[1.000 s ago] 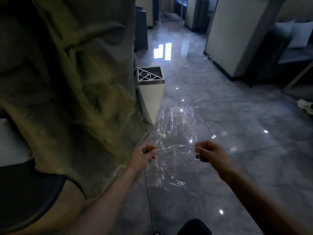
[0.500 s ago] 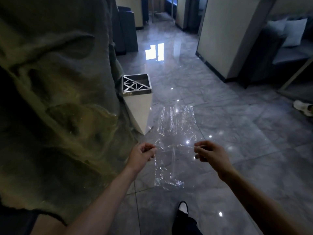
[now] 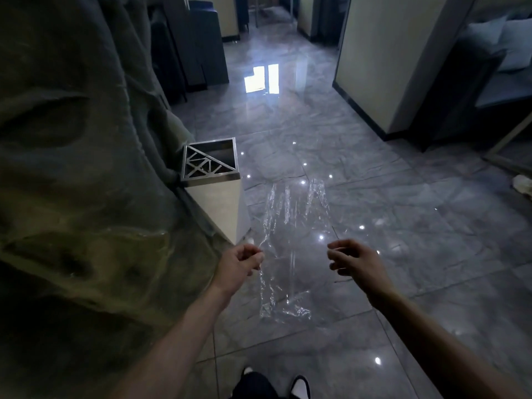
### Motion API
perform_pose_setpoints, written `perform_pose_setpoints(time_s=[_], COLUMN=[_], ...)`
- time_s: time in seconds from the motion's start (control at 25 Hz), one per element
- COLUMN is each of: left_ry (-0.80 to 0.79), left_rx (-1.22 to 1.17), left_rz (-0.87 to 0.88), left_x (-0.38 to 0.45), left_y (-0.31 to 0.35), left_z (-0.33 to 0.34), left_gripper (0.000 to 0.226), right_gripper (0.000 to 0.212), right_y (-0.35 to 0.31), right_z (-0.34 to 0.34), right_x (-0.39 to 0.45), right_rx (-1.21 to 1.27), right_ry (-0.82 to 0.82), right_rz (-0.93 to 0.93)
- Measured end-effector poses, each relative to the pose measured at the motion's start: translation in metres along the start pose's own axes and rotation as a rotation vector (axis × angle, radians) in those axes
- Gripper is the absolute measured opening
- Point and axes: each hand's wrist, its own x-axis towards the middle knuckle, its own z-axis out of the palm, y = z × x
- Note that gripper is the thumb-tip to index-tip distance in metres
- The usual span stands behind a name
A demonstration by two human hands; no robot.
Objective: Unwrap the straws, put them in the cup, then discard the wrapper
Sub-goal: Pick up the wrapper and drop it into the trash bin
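Closer now to the bin [image 3: 211, 162], left hand [image 3: 240, 262] pinching the clear wrapper [image 3: 290, 249], right hand [image 3: 355, 262] let go, fingers spread.

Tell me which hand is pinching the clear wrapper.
The left hand, by the bin, pinches the wrapper; the right hand is open, apart from it.

The wrapper [image 3: 290, 246], a long clear crinkled plastic sleeve, empty and flattened, hangs spread lengthwise in the air just right of the square metal-topped bin [image 3: 214, 185], its far end level with the bin's side and its crumpled near end lower, nearer the camera.
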Motion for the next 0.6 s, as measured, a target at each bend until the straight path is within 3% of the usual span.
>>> perform_pose_setpoints(time_s=[0.6], left_ry=[-0.035], left_rx=[-0.030], left_rz=[-0.045], left_x=[0.239], left_y=[0.053], left_z=[-0.037], left_gripper=[0.005], right_gripper=[0.008], right_y=[-0.085], right_z=[0.041], right_x=[0.218], right_rx=[-0.110], right_ry=[0.044], right_rz=[0.011])
